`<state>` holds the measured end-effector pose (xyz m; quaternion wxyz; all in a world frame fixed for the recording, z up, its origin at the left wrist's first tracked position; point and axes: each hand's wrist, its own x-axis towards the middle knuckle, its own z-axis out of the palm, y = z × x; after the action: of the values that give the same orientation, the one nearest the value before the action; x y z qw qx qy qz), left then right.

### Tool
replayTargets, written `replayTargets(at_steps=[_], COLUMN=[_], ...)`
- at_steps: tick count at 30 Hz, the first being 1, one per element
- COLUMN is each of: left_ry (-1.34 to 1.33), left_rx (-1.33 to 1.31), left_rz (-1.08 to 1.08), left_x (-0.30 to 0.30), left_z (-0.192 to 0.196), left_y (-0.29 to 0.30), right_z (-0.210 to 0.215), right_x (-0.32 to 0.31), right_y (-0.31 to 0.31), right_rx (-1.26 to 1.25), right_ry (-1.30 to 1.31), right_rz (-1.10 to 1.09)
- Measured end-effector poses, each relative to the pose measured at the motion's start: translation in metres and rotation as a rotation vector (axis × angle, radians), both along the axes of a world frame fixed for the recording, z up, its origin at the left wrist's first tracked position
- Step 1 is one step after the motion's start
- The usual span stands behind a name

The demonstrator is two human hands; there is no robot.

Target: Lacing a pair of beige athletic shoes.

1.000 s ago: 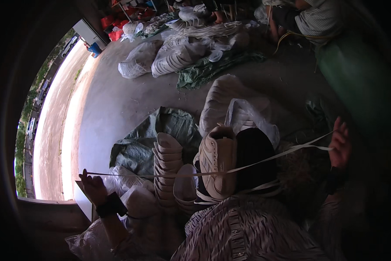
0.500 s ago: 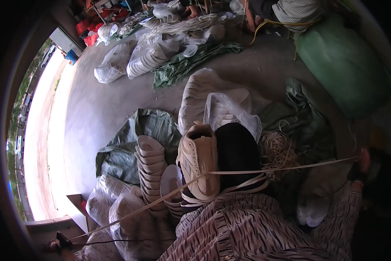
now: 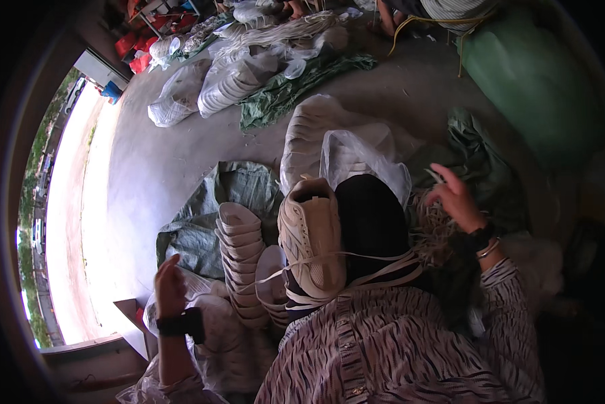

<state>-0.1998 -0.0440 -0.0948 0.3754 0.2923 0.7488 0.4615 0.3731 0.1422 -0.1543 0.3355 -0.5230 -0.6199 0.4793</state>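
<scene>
Lace (image 3: 356,256) crosses shoe (image 3: 312,236); right hand (image 3: 454,195) open at lace bundle (image 3: 433,229), left hand (image 3: 170,286) loosely curled, empty. Pull both ends evenly, keep shoe steady.

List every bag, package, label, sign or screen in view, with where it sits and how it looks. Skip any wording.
Clear plastic bag: behind the shoe, crumpled, see-through.
Clear bags of white soles: far floor, upper left, bulging.
Big green sack: upper right, rounded, plain green.
White plastic bag: beside the left hand, lower left, soft and pale.
Blue container: by the doorway, small.
No labels, signs or screens can be made out.
</scene>
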Motion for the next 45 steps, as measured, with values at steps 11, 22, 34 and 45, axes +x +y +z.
replayTargets(at_steps=[11, 22, 34, 45], left_ry=[0.668, 0.869, 0.596, 0.772], left_rx=[0.156, -0.123, -0.183, -0.258], left_rz=[-0.978, -1.288, -1.295, -1.233], left_x=[0.242, 0.249, 0.241, 0.245], left_z=[-0.034, -0.023, -0.020, -0.020], left_y=[0.108, 0.122, 0.128, 0.118], right_z=[0.016, 0.010, 0.005, 0.008], right_x=[-0.139, -0.140, -0.150, -0.157], right_y=[-0.078, -0.101, -0.093, -0.085], right_rx=[0.386, 0.443, 0.518, 0.387], right_ry=[-0.413, -0.521, -0.540, -0.573], right_rz=[0.469, 0.530, 0.410, 0.479])
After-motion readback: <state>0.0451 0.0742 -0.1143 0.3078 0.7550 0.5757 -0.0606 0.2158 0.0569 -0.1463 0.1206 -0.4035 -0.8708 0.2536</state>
